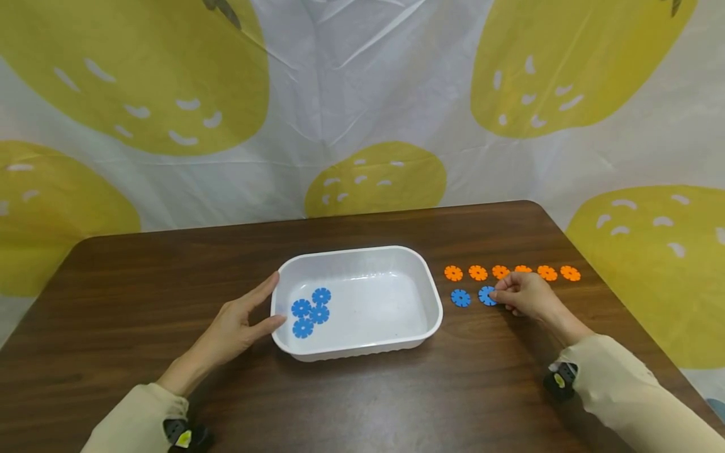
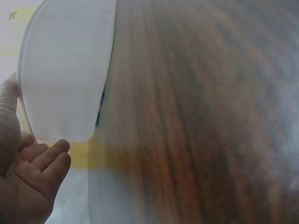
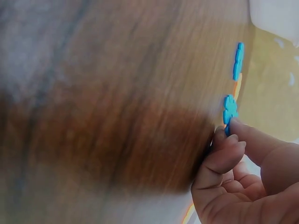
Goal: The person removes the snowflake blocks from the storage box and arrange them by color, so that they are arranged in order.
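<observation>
My right hand point(image 1: 527, 296) pinches the edge of a blue notched plastic disc point(image 1: 487, 296) between thumb and fingertips. In the right wrist view this blue disc point(image 3: 230, 110) is tilted, low over the tabletop. Just left of it lies another blue disc point(image 1: 460, 298). Behind them runs a row of several orange discs point(image 1: 478, 272), partly covered by the right hand. My left hand point(image 1: 240, 318) holds the left end of a white plastic tub point(image 1: 357, 345), its thumb and fingers spread along the rim. Several blue discs point(image 1: 320, 314) lie together in the tub's left part.
The tub stands mid-table on a dark wood-grain table point(image 1: 170, 277). A white curtain with yellow fruit shapes point(image 1: 374, 179) hangs right behind the table's far edge. The table's right edge runs close beyond the end of the orange row.
</observation>
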The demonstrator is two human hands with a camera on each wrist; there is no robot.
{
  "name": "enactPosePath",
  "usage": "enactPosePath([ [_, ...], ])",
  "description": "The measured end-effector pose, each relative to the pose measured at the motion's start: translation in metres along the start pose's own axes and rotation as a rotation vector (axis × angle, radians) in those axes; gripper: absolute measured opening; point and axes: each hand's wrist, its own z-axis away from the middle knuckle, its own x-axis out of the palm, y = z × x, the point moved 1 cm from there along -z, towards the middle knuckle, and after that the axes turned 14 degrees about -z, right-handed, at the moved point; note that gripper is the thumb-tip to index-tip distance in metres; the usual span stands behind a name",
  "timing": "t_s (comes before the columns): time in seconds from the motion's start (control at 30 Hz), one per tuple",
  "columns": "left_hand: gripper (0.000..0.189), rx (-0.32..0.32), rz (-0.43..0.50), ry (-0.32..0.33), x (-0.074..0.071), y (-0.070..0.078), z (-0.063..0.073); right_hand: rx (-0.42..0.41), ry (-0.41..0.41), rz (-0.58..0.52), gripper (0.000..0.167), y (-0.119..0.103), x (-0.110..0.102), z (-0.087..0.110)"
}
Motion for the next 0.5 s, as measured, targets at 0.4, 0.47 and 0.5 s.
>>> enactPosePath([
  [0.4,0.074,-0.010,-0.003,-0.005,-0.0006,0.0005,0.0001,-0.035,0.009,0.099,0.024,-0.0002,-0.0007,-0.0007],
  [0.47,0.074,-0.007,-0.003,-0.003,-0.0007,0.0007,0.0002,-0.037,0.007,0.102,0.024,-0.0002,-0.0009,-0.0012],
  [0.5,0.074,-0.004,-0.002,-0.002,-0.0009,0.0007,0.0004,-0.036,0.006,0.101,0.024,-0.0002,-0.0011,-0.0014],
])
